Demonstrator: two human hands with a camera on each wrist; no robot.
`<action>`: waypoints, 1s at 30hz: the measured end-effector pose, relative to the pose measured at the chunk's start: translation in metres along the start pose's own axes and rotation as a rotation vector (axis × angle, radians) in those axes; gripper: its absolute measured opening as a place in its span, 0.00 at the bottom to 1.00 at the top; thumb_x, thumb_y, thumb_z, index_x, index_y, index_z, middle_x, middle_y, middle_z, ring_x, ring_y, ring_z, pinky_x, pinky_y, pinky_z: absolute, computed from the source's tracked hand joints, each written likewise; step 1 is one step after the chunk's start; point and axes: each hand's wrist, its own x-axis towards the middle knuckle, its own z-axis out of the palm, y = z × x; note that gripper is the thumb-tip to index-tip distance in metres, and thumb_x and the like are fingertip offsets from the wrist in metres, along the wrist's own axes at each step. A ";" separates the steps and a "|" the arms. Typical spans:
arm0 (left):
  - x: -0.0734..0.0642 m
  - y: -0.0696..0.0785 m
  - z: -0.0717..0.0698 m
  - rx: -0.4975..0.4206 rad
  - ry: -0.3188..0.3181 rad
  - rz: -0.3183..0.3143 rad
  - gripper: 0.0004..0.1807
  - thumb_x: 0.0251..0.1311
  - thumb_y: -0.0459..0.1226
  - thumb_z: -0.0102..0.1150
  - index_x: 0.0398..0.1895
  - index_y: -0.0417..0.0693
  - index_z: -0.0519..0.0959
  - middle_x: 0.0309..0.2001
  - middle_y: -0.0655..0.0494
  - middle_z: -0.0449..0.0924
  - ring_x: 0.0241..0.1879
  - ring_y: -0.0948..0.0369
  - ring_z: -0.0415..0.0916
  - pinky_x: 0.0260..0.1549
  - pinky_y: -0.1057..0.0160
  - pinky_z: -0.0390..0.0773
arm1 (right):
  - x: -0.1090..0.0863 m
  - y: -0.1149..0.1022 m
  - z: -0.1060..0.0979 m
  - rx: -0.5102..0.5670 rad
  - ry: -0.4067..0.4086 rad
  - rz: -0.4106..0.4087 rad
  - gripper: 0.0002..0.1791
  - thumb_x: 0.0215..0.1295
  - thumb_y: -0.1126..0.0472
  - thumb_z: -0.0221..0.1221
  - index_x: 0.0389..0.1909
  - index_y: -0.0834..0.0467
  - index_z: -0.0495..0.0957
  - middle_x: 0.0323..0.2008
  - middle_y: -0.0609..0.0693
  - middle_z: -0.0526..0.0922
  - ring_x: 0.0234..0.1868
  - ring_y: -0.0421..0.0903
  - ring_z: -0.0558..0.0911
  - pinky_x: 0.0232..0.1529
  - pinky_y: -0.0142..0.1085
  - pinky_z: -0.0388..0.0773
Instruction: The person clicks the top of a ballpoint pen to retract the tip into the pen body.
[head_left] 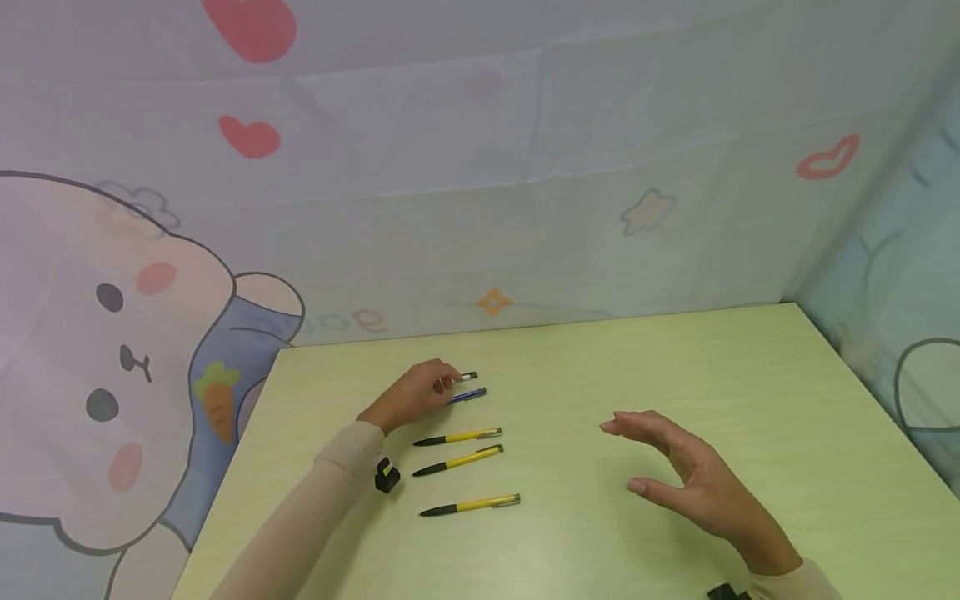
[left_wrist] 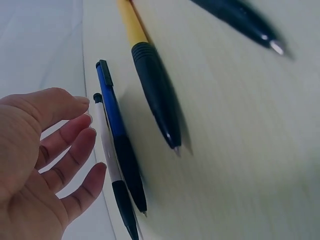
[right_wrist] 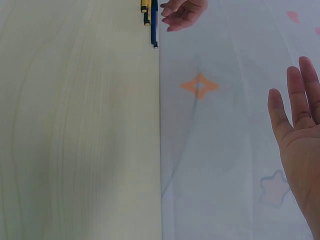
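My left hand (head_left: 422,388) is over the far end of a row of pens, its fingers loosely bent. In the left wrist view the thumb and fingertips are right beside a white pen (left_wrist: 108,145) with a black grip, not closed round it. Close alongside lies a blue pen (left_wrist: 114,115) with a black clip and grip. Part of both pens is hidden by the hand in the head view. My right hand (head_left: 693,475) hovers over the right side of the table, thumb spread from its extended fingers, holding nothing.
Nearer to me, three yellow pens with black grips lie roughly parallel: a far one (head_left: 463,436), a middle one (head_left: 465,459) and a near one (head_left: 476,504). The pale table (head_left: 585,550) ends at a printed cloth backdrop (head_left: 420,250) behind.
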 end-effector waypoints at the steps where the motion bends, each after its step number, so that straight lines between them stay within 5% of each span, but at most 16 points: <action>1: 0.000 0.000 0.001 0.001 -0.006 0.001 0.15 0.68 0.30 0.59 0.56 0.43 0.81 0.45 0.52 0.81 0.44 0.58 0.78 0.44 0.59 0.81 | 0.000 0.000 0.000 -0.002 0.000 0.004 0.42 0.50 0.88 0.61 0.69 0.77 0.60 0.63 0.64 0.75 0.67 0.53 0.74 0.70 0.34 0.67; 30: -0.001 0.000 0.012 0.119 -0.030 -0.013 0.14 0.66 0.30 0.63 0.54 0.44 0.82 0.42 0.55 0.80 0.41 0.61 0.77 0.45 0.58 0.81 | -0.001 -0.001 0.000 -0.016 0.016 0.010 0.41 0.49 0.88 0.61 0.68 0.78 0.61 0.63 0.65 0.76 0.68 0.52 0.74 0.71 0.33 0.66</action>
